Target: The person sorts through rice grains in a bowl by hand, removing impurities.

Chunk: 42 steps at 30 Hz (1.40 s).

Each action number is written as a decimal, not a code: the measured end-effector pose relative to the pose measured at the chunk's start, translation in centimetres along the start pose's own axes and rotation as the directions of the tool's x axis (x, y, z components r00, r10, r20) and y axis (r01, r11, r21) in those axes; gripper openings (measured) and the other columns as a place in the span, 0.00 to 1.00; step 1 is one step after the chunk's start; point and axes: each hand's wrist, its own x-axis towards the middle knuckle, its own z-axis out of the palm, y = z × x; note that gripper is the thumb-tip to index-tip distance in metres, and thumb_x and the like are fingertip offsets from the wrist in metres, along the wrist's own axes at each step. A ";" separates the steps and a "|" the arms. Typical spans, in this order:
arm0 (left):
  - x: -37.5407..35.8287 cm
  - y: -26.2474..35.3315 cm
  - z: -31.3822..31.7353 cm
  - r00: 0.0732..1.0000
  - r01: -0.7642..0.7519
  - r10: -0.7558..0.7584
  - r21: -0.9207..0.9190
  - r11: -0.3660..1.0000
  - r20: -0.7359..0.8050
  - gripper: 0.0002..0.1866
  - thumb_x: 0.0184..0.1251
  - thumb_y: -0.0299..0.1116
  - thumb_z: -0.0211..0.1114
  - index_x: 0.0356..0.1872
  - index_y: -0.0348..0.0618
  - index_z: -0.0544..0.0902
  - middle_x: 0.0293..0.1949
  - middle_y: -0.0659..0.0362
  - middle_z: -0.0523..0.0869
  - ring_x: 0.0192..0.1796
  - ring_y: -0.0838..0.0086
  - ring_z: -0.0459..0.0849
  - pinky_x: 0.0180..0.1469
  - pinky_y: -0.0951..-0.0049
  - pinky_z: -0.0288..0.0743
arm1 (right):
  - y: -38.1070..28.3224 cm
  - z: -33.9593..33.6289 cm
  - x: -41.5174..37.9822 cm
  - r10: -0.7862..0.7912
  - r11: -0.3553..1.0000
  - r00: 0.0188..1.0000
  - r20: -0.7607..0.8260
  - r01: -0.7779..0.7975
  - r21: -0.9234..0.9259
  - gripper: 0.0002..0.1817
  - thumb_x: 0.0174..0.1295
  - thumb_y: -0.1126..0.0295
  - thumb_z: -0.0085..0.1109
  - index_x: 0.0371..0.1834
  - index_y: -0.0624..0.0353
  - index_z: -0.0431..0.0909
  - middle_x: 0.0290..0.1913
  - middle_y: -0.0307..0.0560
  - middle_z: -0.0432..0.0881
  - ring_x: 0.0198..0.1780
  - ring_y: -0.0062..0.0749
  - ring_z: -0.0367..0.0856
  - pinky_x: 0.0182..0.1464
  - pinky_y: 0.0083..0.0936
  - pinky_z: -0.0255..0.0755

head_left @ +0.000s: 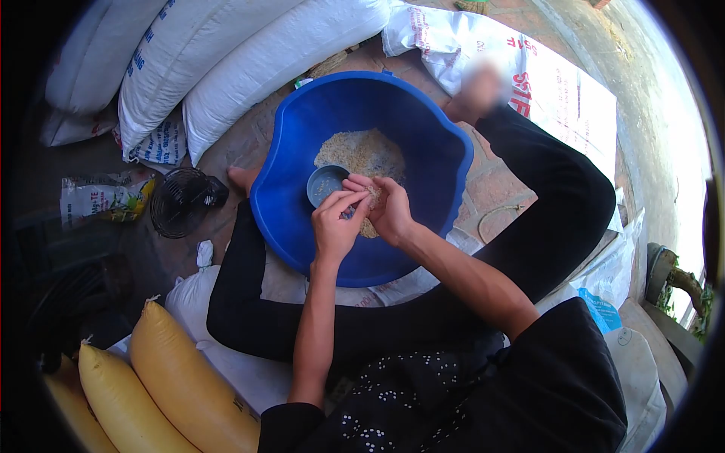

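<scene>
Between my legs stands a large blue basin (291, 162) with pale grain (359, 147) heaped on its bottom. A small grey-blue bowl (321, 181) with a few grains inside sits in the basin, just beyond my fingers. My right hand (390, 211) is cupped, palm up, and holds a small handful of grain. My left hand (336, 226) reaches over to that palm with thumb and fingers pinched together. Whatever lies between those fingertips is too small to make out. Both hands are over the near half of the basin.
Full white sacks (279, 68) are stacked at the upper left. A small black fan (185, 200) and a printed packet (106, 200) lie left of the basin. Yellow sacks (177, 370) stand at the lower left. A flattened white sack (559, 98) lies beyond my right foot.
</scene>
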 end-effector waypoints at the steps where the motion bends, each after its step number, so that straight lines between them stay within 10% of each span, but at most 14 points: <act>1: 0.1 0.1 -0.1 1.000 0.020 -0.020 -0.012 1.000 0.007 0.08 0.63 0.27 0.77 0.43 0.41 0.93 0.37 0.60 0.91 0.31 0.78 0.84 0.32 0.77 0.76 | 0.1 -0.1 0.1 -0.001 1.000 1.000 -0.001 0.001 0.003 0.26 0.79 0.62 0.31 0.64 0.68 0.75 0.62 0.54 0.83 0.64 0.39 0.80 0.66 0.42 0.75; 9: -0.5 -2.0 0.4 0.970 0.238 -0.244 -0.270 0.933 0.013 0.11 0.72 0.31 0.73 0.47 0.33 0.90 0.37 0.58 0.91 0.35 0.79 0.87 0.37 0.77 0.79 | 0.1 0.1 0.0 -0.010 1.000 1.000 -0.029 0.011 0.014 0.25 0.79 0.62 0.32 0.62 0.67 0.76 0.61 0.53 0.84 0.65 0.37 0.81 0.67 0.39 0.76; 15: -0.1 -3.0 -1.2 0.773 0.551 -0.603 -0.681 0.482 0.199 0.17 0.75 0.39 0.71 0.52 0.34 0.87 0.39 0.64 0.85 0.29 0.88 0.71 0.28 0.84 0.63 | -0.4 -0.1 0.1 0.042 0.988 0.999 -0.012 -0.040 0.151 0.27 0.79 0.63 0.31 0.63 0.70 0.76 0.60 0.58 0.84 0.62 0.42 0.84 0.66 0.35 0.80; 19: 0.0 -4.3 -1.9 0.726 0.553 -0.664 -0.724 0.412 0.177 0.16 0.75 0.36 0.72 0.52 0.31 0.86 0.41 0.61 0.87 0.29 0.86 0.75 0.29 0.84 0.67 | -0.3 0.0 0.4 0.058 0.982 0.998 0.007 -0.058 0.180 0.28 0.79 0.63 0.30 0.65 0.72 0.75 0.61 0.59 0.84 0.63 0.44 0.84 0.67 0.36 0.80; 25: 0.4 -3.5 -2.0 0.921 0.343 -0.336 -0.001 0.939 -0.197 0.10 0.71 0.32 0.72 0.49 0.40 0.90 0.43 0.61 0.88 0.34 0.77 0.82 0.36 0.76 0.76 | -0.3 -0.2 0.5 0.055 0.982 0.998 0.020 -0.057 0.177 0.27 0.79 0.63 0.30 0.65 0.71 0.75 0.60 0.59 0.85 0.62 0.43 0.85 0.67 0.36 0.80; 32: 0.5 -0.7 -1.2 0.999 -0.042 0.042 0.047 0.998 0.005 0.10 0.64 0.28 0.74 0.46 0.41 0.91 0.43 0.55 0.86 0.46 0.62 0.87 0.49 0.64 0.80 | -0.1 -0.5 0.3 0.031 0.996 0.999 0.021 -0.032 0.085 0.26 0.79 0.63 0.31 0.62 0.67 0.77 0.62 0.53 0.84 0.64 0.36 0.81 0.67 0.35 0.77; 42: 0.4 -1.1 -1.1 0.998 -0.059 0.059 0.049 0.997 0.003 0.09 0.64 0.26 0.74 0.45 0.42 0.92 0.40 0.56 0.86 0.46 0.63 0.87 0.49 0.64 0.80 | 0.0 0.0 -0.1 0.034 0.999 0.999 0.002 -0.034 -0.037 0.24 0.78 0.62 0.33 0.59 0.62 0.80 0.61 0.46 0.82 0.67 0.30 0.77 0.68 0.37 0.71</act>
